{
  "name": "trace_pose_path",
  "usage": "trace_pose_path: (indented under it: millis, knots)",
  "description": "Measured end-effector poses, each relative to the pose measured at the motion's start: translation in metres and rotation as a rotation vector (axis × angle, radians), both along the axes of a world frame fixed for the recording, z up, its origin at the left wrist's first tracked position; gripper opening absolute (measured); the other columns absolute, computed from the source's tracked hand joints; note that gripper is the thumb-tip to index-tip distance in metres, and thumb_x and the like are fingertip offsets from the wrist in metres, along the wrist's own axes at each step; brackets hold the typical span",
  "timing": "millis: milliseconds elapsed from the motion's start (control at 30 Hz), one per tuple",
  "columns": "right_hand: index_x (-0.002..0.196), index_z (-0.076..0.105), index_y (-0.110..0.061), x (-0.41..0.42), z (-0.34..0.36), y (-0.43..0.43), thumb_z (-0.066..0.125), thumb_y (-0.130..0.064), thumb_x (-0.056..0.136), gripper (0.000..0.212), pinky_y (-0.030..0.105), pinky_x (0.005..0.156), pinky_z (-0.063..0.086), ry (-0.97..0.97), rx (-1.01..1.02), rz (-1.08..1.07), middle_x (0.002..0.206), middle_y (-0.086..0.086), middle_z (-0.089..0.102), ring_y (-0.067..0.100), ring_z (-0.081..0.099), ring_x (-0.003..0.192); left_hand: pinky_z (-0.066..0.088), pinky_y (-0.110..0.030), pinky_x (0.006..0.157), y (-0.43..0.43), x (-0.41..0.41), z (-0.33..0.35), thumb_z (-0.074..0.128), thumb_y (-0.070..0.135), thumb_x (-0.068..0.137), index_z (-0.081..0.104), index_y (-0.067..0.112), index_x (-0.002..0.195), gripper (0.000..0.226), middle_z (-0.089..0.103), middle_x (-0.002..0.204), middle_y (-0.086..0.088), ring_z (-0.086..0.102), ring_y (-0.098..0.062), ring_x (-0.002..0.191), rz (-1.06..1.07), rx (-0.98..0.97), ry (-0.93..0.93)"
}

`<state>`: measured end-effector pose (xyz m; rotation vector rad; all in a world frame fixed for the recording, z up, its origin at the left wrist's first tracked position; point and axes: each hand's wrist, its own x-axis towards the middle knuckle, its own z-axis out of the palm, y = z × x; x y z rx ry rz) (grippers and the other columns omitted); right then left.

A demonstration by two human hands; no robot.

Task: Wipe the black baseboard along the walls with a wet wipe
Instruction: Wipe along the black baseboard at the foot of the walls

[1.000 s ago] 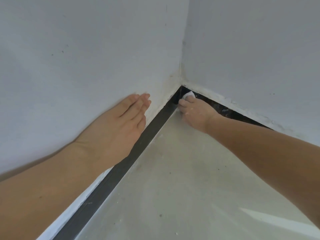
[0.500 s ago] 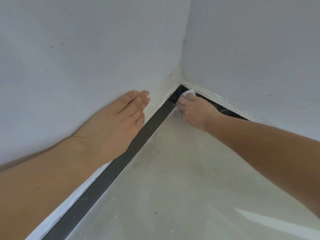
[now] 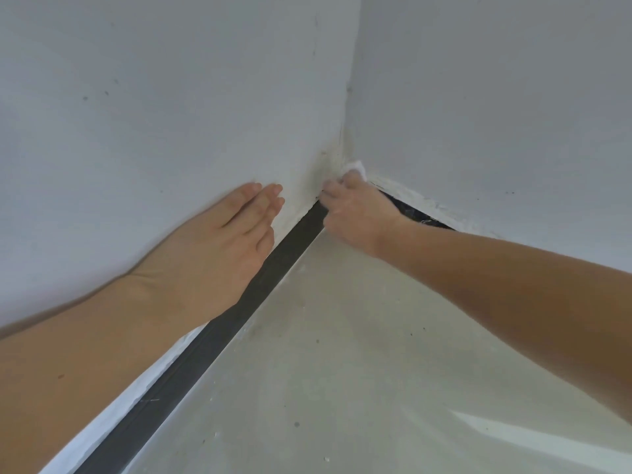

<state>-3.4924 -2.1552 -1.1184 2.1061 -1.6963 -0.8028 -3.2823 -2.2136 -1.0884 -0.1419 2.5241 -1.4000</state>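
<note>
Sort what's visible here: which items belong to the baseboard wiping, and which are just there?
In the job:
- wet wipe, bunched in the right hand at the corner
- black baseboard

Just there:
- left hand, flat on the left wall
- floor, speckled with bits

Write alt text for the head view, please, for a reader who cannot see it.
The right hand holds a white wipe in the room corner, at the top of the black baseboard. The left hand lies flat on the left wall, fingers straight. Pale floor fills the foreground.
</note>
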Motion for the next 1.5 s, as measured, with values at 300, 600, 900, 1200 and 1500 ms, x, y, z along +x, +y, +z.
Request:
trace_pose_path:
  millis: [300, 600, 900, 1200, 1500]
  knots:
    - [0.096, 0.064, -0.017, -0.006, -0.022, 0.06, 0.053, -0.005, 0.082, 0.021, 0.032, 0.07, 0.038, -0.122, 0.344, -0.641, 0.09, 0.001, 0.059, 0.024, 0.055, 0.092, 0.005, -0.049, 0.115, 0.0, -0.001, 0.004, 0.046, 0.031, 0.082, 0.06, 0.0, 0.123, 0.053, 0.04, 0.144, -0.021, 0.03, -0.038, 0.138, -0.067, 0.165, 0.142]
    - [0.069, 0.054, -0.004, -0.01, -0.033, 0.003, 0.05, -0.018, 0.083, 0.02, 0.027, 0.058, 0.042, -1.391, -0.576, -1.197, 0.058, 0.006, 0.046, 0.025, 0.049, 0.06, 0.014, -0.048, 0.114, 0.001, -0.002, 0.004, 0.053, 0.024, 0.076, 0.064, -0.008, 0.112, 0.049, 0.048, 0.137, -0.026, 0.039, -0.041, 0.133, -0.028, 0.271, 0.193]
    - [0.055, 0.057, 0.003, 0.02, -0.054, 0.009, 0.052, 0.003, 0.065, 0.01, 0.029, 0.059, 0.05, -1.865, -0.424, -1.17, 0.057, 0.019, 0.053, 0.016, 0.049, 0.055, 0.014, -0.047, 0.113, -0.001, -0.002, 0.003, 0.054, 0.018, 0.076, 0.062, -0.013, 0.109, 0.046, 0.048, 0.135, -0.03, 0.04, -0.044, 0.131, -0.018, 0.365, 0.237]
    - [0.062, 0.053, 0.007, 0.006, -0.025, 0.027, 0.047, -0.006, 0.067, 0.015, 0.013, 0.038, 0.026, -1.634, -0.495, -1.098, 0.055, 0.01, 0.041, 0.017, 0.037, 0.054, 0.014, -0.049, 0.113, -0.001, -0.002, 0.001, 0.046, 0.012, 0.08, 0.062, -0.014, 0.107, 0.041, 0.048, 0.134, -0.031, 0.04, -0.045, 0.131, -0.024, 0.411, 0.247]
    - [0.06, 0.052, -0.006, 0.092, -0.054, 0.054, 0.051, -0.031, 0.089, 0.038, 0.031, 0.049, 0.037, -1.68, -0.179, -0.543, 0.057, 0.01, 0.048, 0.018, 0.042, 0.052, 0.009, -0.048, 0.115, 0.001, -0.002, 0.002, 0.033, 0.013, 0.081, 0.063, -0.014, 0.104, 0.046, 0.047, 0.134, -0.032, 0.038, -0.045, 0.131, -0.016, 0.418, 0.241]
